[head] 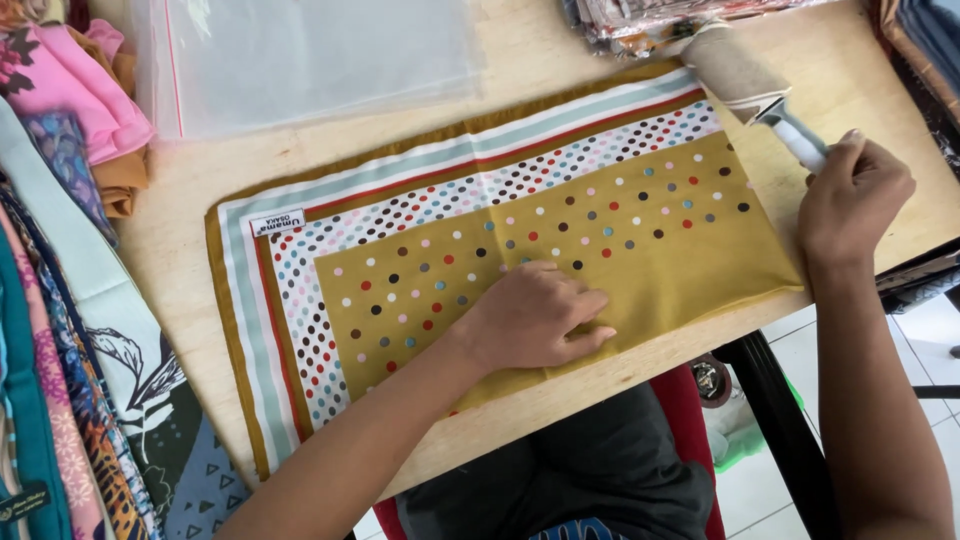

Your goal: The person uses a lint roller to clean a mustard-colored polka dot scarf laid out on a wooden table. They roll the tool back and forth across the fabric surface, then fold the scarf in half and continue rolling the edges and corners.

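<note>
A person seated at a pale wooden table (190, 190) presses the left hand (530, 315) flat, fingers stretched out and together, on a folded mustard-yellow scarf (600, 240) scattered with coloured dots; the hand grips nothing and simply lies palm down near the scarf's front edge. The scarf lies spread across the middle of the table, its border of white, grey-green and red stripes running along the far side and down the left end, with a small white label (277, 223) sewn at the far left corner. The right hand (850, 200) is closed in a fist around the light-coloured handle of a lint roller (750, 85), held just past the scarf's right end; the roller's tan drum is tilted up and away toward the far right corner of the table, and it is hard to tell whether the drum touches the cloth. Beyond the scarf lies a clear plastic bag (320, 55), flat on the table top. A pile of folded fabrics (70, 120) in pink, orange and blue prints sits at the far left, and more patterned cloths (80, 400) hang down the left side of the view. At the far right corner rests a stack of packaged goods (640, 20). Below the table edge a dark table leg (785, 430) stands on white floor tiles.
</note>
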